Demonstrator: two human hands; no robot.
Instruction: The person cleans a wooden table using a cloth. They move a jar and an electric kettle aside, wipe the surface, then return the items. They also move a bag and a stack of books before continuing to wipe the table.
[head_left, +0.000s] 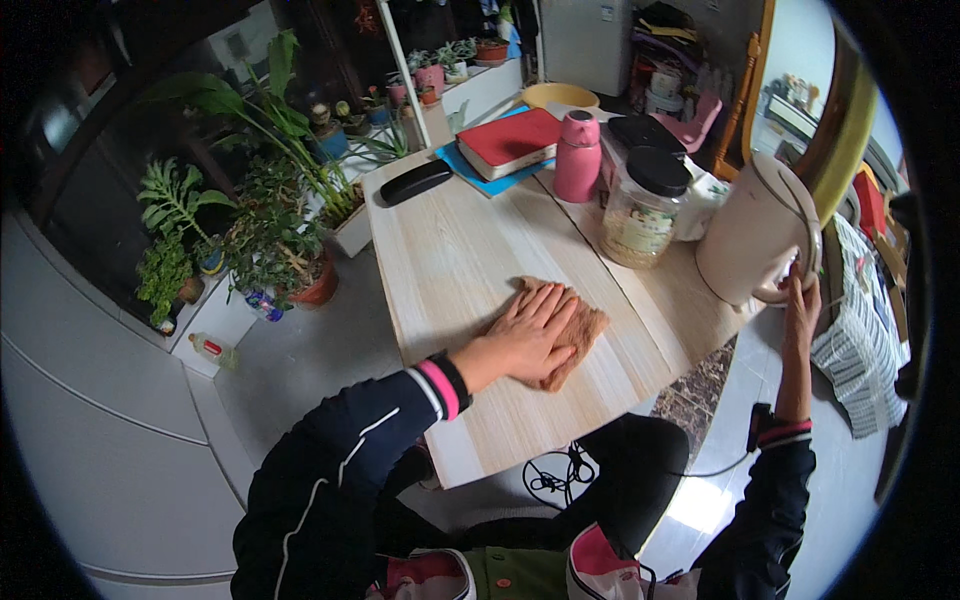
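Observation:
My left hand (534, 337) lies flat on a brown terry cloth (589, 319), pressing it to the light wood-grain table (465, 255). Its fingers point away from me, and part of the cloth is hidden beneath the palm. At the right, my right hand (802, 296) is around the lower part of the handle of a beige electric kettle (750, 225). The kettle is by the right edge of the tabletop; whether its base touches the wood I cannot tell. Left of it stands a clear plastic jar (637, 232) with a black lid and pale grains inside.
Along the table's far side are a black glasses case (416, 182), a red book (510, 139) on a blue folder (491, 185), and a pink thermos (577, 161). Potted plants (277, 217) line the left. Coiled black cable (559, 476) hangs below the front edge.

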